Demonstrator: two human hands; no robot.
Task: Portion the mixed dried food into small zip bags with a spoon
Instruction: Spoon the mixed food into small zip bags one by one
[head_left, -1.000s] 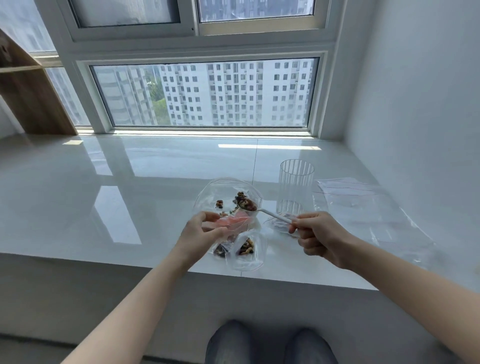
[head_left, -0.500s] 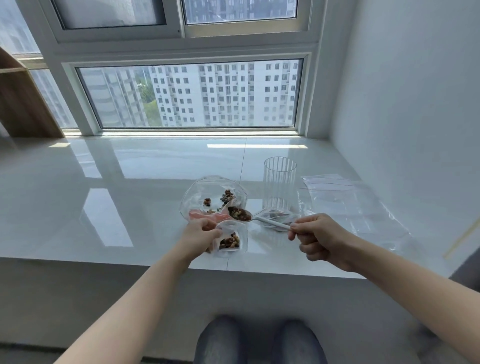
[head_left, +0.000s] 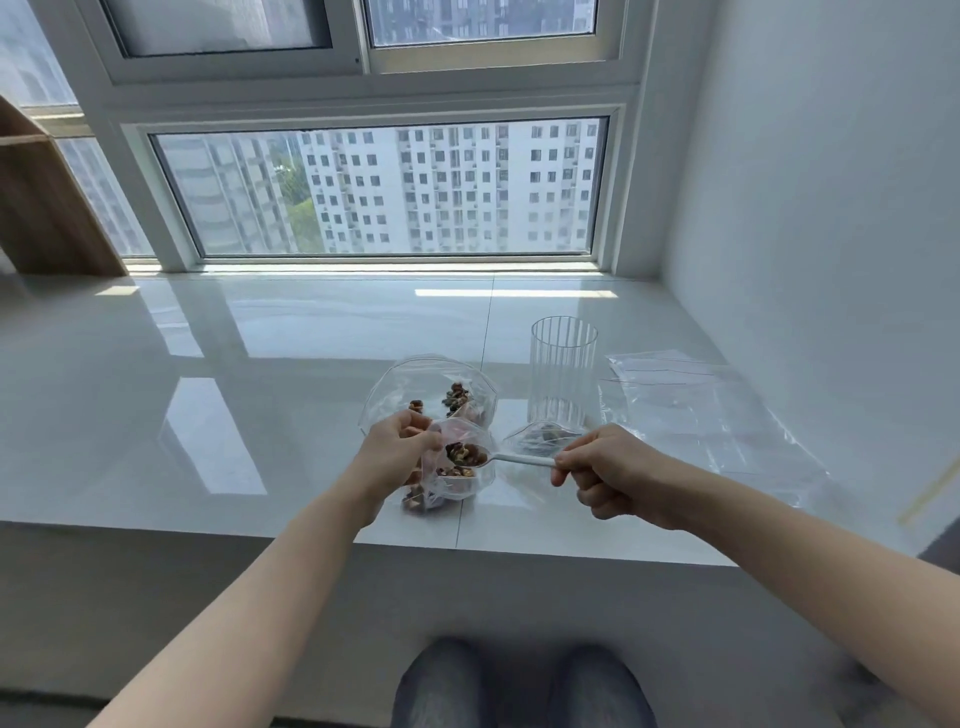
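White plastic is what the spoon (head_left: 511, 458) is made of; its handle is pinched between the thumb and curled fingers of the right hand (head_left: 605, 470), so that grip is closed on the handle. The spoon's bowl is heaped with mixed dried food (head_left: 464, 453) and is held at the mouth of a small zip bag (head_left: 457, 475), which already carries some of the food at its bottom. The bag's top edge is gripped by the left hand (head_left: 397, 449), fingers curled round the plastic, just above the front part of the glossy white worktop (head_left: 260, 415). Just behind the left hand a larger clear bag (head_left: 428, 387) is seen with a few pieces of dried food inside. A ribbed clear glass (head_left: 563, 371) stands upright to the right of that bag, and another small filled bag (head_left: 540, 439) lies at its foot. Flat empty zip bags (head_left: 691, 410) are spread further right, near the wall. A window is seen beyond the worktop, and two knees in grey cloth at the lower edge
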